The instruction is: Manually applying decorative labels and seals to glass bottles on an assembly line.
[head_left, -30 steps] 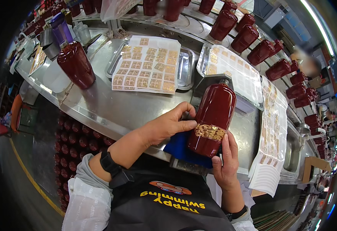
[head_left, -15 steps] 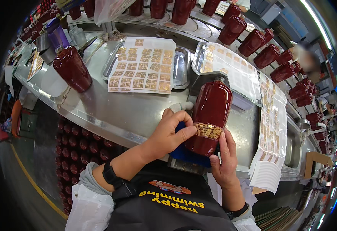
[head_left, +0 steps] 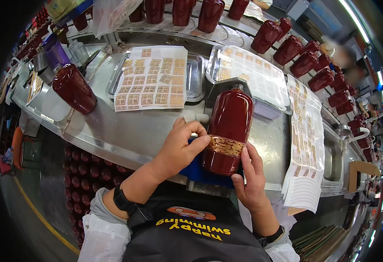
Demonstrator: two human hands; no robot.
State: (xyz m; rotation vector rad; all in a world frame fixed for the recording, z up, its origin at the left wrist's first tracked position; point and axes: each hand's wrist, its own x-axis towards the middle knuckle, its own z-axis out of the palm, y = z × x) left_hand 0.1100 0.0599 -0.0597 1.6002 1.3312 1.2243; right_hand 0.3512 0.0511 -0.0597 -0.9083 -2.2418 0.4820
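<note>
A glossy dark red bottle (head_left: 231, 114) leans back on a stand (head_left: 209, 187) with a dark blue pad, its neck pointing away from me. Across its lower half runs an ornate gold label (head_left: 227, 146). My left hand (head_left: 183, 140) has thumb and forefinger pinched together at the label's left end; a pale finger cover sits on one of its other fingers. On the opposite side my right hand (head_left: 251, 177) holds the bottle's lower right edge, fingertips by the label's right end and thumb near the base.
Sheets of gold stickers (head_left: 150, 81) lie on metal trays (head_left: 195, 78); a long sticker sheet (head_left: 306, 131) hangs over the right edge by a sink (head_left: 332, 161). Another red bottle (head_left: 74, 88) stands left. Several bottles line the conveyor (head_left: 239, 32) behind.
The view has shifted slightly, so the bench appears further left and lower. Both hands stay at the bottle, and more of the label's left end shows beside my left thumb.
</note>
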